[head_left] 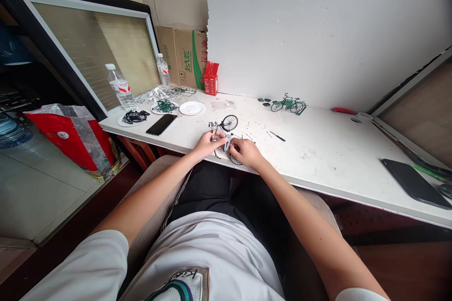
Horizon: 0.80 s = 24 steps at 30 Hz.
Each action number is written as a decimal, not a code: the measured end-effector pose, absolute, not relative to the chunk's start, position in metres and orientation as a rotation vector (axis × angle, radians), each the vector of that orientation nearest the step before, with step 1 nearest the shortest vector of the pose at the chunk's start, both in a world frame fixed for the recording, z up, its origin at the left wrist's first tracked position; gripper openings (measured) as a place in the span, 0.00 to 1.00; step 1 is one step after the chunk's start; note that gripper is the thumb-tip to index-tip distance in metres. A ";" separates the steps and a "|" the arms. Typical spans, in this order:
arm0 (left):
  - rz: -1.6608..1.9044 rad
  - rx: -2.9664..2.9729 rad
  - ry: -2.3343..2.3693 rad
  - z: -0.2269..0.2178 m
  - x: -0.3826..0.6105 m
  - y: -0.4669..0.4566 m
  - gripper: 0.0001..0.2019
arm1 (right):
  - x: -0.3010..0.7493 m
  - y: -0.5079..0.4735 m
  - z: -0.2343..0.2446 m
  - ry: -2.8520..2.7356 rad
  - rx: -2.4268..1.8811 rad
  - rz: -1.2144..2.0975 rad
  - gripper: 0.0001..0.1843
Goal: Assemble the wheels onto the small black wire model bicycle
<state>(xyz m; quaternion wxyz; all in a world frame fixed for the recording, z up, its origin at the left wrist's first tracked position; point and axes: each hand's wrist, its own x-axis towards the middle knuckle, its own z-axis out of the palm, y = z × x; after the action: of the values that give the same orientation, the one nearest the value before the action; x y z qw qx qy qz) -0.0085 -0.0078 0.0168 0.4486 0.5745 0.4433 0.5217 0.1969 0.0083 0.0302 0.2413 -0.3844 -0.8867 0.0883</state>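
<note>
Marked white tabletop (342,143); left hand (207,145) holding spoke-wheeled model bicycle (228,142), right hand (246,153) touching.

The left hand (210,144), at nine o'clock, and the right hand (245,152), at three, grip a black model bicycle (227,142) at the near edge of a white table (335,146); from it, a green model bicycle (288,104) stands at two o'clock, a dark tool (280,138) lies at three, a black phone (161,124) at nine, a red box (211,82) at eleven-thirty
</note>
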 end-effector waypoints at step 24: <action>1.471 1.697 1.284 0.005 0.005 -0.018 0.12 | 0.197 0.009 0.029 -2.432 -1.068 0.217 0.14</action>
<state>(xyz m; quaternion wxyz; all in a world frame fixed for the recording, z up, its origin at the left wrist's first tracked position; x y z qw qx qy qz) 0.0049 -0.0177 0.0053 0.2737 0.6309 0.4773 0.5470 0.1969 0.0090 0.0286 0.2361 -0.3894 -0.8867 0.0792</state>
